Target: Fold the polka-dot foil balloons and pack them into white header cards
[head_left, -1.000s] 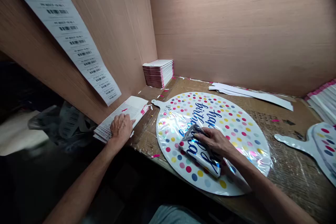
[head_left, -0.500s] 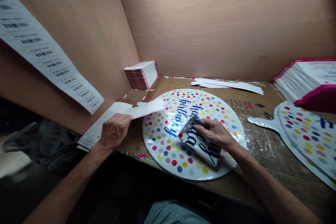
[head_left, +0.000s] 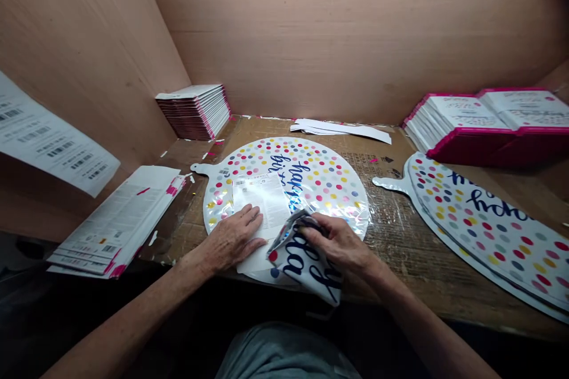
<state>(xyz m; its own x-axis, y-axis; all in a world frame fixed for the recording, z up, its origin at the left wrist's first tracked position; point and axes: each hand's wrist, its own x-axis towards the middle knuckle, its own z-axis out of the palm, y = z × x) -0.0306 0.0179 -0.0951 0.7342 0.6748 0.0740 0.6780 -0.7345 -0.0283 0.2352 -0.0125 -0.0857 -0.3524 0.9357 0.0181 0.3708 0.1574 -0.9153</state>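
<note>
A flat foil balloon (head_left: 331,174) with coloured dots and blue "happy birthday" lettering lies on the cardboard-covered table. On its left part rests a white printed paper sleeve (head_left: 262,192) with a barcode. My left hand (head_left: 233,237) lies flat over the sleeve's lower left, thumb apart from the fingers. Just to the right, my right hand (head_left: 340,246) grips a folded foil balloon (head_left: 306,263), white with dark blue letters, pinched at its upper edge. The folded balloon is tilted above the table's front edge, its lower corner hanging over.
Printed sleeves (head_left: 111,219) with pink edges lie stacked at left, below a hanging barcode label strip (head_left: 57,136). A sleeve stack (head_left: 195,112) stands in the back corner, white paper strips (head_left: 340,129) behind the balloon. More dotted balloons (head_left: 489,231) and pink-edged packets (head_left: 471,124) lie right.
My left hand has moved right from the sleeve stack and laid a white sleeve on the flat balloon. My right hand still holds the folded balloon, now nearer the front edge. The view has shifted right.
</note>
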